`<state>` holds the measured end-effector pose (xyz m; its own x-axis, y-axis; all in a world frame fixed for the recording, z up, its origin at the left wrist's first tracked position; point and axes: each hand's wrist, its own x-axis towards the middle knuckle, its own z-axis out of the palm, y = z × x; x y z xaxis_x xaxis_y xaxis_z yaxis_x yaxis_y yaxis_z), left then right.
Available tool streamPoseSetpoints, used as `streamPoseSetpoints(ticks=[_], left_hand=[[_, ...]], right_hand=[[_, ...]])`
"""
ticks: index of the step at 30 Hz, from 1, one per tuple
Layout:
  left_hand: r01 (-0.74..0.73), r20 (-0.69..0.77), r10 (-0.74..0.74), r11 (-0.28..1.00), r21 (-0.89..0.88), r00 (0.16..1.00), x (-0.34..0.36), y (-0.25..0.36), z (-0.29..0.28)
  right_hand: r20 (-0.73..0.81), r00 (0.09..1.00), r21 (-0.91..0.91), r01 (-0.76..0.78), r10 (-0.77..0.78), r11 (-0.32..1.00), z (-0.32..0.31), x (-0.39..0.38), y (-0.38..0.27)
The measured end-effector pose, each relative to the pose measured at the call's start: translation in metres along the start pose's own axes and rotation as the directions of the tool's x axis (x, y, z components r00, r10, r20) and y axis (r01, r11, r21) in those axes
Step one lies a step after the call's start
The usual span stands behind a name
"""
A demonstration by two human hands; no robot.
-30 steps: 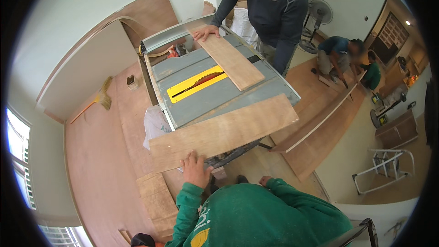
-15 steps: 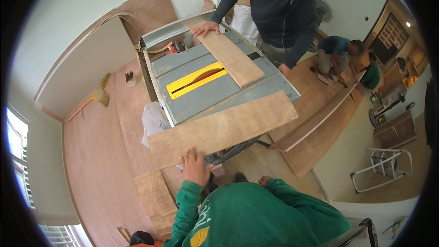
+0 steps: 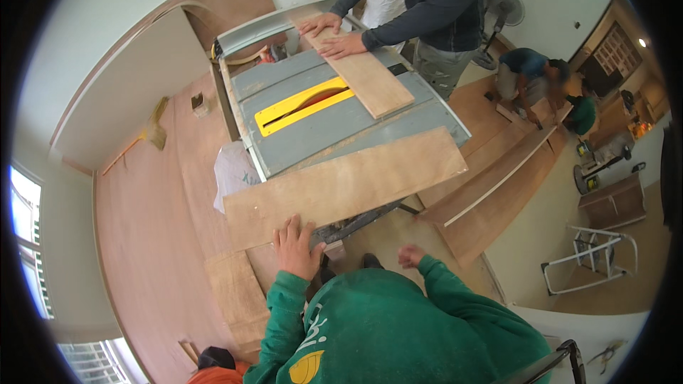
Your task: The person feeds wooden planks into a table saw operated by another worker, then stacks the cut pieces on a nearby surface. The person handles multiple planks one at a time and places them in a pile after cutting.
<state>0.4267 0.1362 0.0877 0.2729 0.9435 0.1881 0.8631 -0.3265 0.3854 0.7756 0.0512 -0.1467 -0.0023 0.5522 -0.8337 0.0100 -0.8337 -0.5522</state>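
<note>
My left hand [image 3: 297, 245] rests with its fingers spread on the near edge of a wide plywood board [image 3: 341, 181]. This board lies aslant along the near side of a grey table saw [image 3: 249, 92]. My right hand [image 3: 410, 256] hangs over the floor, away from the board, its fingers loosely curled with nothing seen in them. Across the saw, a co-worker [image 3: 441, 14] in a dark top has both hands on a narrower plywood strip [image 3: 370, 85]. The strip lies beside the yellow insert plate [image 3: 281, 117], where a reddish blade shows in the slot.
A white bag [image 3: 235, 174] hangs at the saw's left side. A broom [image 3: 153, 131] lies on the plywood-covered floor to the left. Two people [image 3: 526, 75] crouch at long panels [image 3: 498, 178] at the right. A step ladder [image 3: 594, 259] and a standing fan [image 3: 504, 7] are farther right.
The co-worker has brought a second hand onto the narrow strip. My right hand has come forward, out from my body. My left hand stays at the wide board's edge.
</note>
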Motion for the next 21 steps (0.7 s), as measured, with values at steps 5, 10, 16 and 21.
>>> streamPoseSetpoints(ticks=[5, 10, 16, 21], left_hand=[[0.242, -0.218, -0.244, 0.970, -0.032, 0.945, -0.012, -0.044, -0.001], [0.638, -0.392, -0.660, 0.742, -0.206, 0.641, -0.014, -0.128, -0.010], [0.622, 0.117, -0.761, 0.420, -0.661, 0.639, -0.027, -0.127, -0.013], [0.582, 0.183, -0.745, 0.317, -0.749, 0.642, -0.056, -0.067, -0.004]], right_hand=[[-0.106, 0.847, 0.765, 0.404, -0.520, 0.501, -0.022, -0.057, -0.103], [-0.282, 0.829, 0.706, 0.520, -0.482, 0.481, -0.029, -0.071, -0.172], [-0.320, 0.801, 0.592, 0.586, -0.506, 0.553, -0.045, -0.051, -0.184], [-0.381, 0.789, 0.630, 0.603, -0.482, 0.489, -0.038, -0.058, -0.185]])
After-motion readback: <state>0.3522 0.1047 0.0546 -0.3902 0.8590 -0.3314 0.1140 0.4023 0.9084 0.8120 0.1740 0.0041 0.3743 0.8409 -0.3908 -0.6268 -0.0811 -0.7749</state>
